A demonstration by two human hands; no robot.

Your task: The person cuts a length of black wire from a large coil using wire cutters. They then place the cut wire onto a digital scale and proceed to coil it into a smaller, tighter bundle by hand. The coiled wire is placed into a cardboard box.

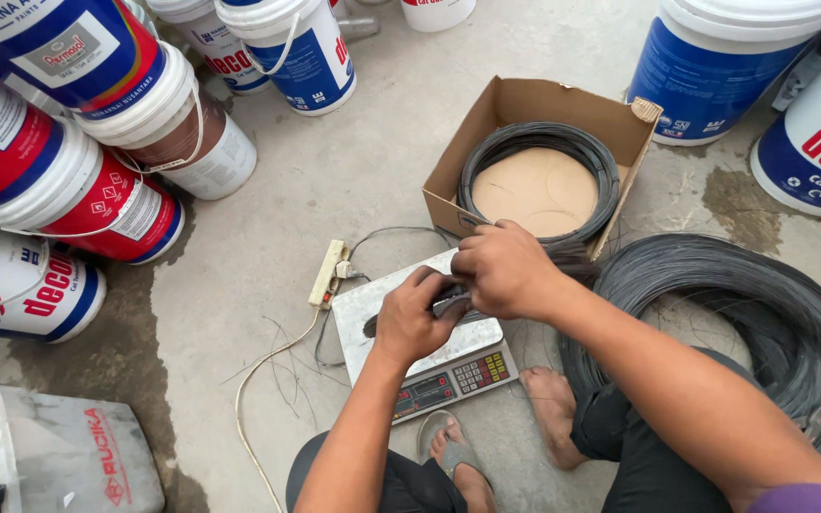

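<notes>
I see both hands meet over the scale (pixel 387 318): left hand (pixel 415 318) and right hand (pixel 505 271) fingers pinching dark wire (pixel 453 304); the cardboard box (pixel 525 104) holds a wire coil (pixel 539 142).

Paint buckets (pixel 97 142) stacked at left, more pails (pixel 715 66) along the top right. Open cardboard box (pixel 534 104) with small wire coil (pixel 536 142), white power strip (pixel 327 274) on concrete floor (pixel 353 171). Grey sack (pixel 78 456) bottom left.

dark wire bundle (pixel 448 302) lies across the metal scale pan (pixel 372 304).

dark grey wire coil (pixel 715 313), perhaps black, tan box (pixel 534 103)
</notes>
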